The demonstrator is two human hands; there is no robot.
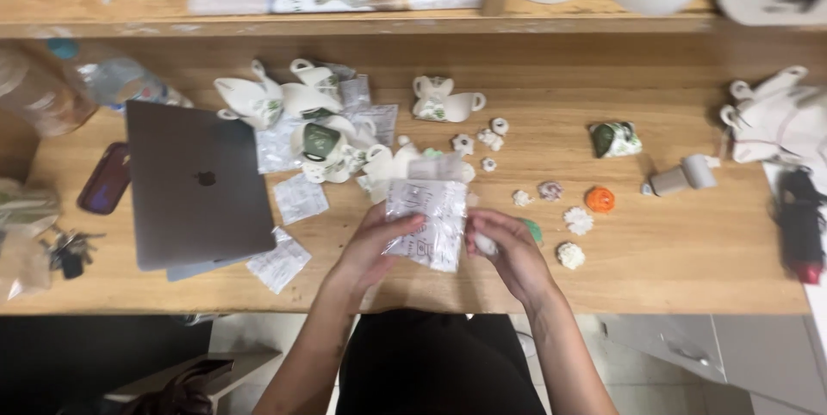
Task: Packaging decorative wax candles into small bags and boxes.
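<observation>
My left hand (pixel 370 247) and my right hand (pixel 508 253) together hold a small clear plastic bag (pixel 428 221) over the front of the wooden table (pixel 672 251). The left fingers pinch the bag's left side. My right hand grips its right edge, with a small white piece partly hidden in the palm. A green bit (pixel 534 230) shows just behind the right hand. A pile of white ceramic cups with green print (pixel 319 122) lies just beyond the bag.
A closed grey laptop (pixel 196 182) lies at left, with a phone (pixel 105 178), keys (pixel 69 251) and a plastic bottle (pixel 121 79). Small ceramic flowers (pixel 579 220), an orange one (pixel 600 199), a tape roll (pixel 685 175) and more white cups (pixel 771 122) are at right. A shelf (pixel 345 23) runs behind.
</observation>
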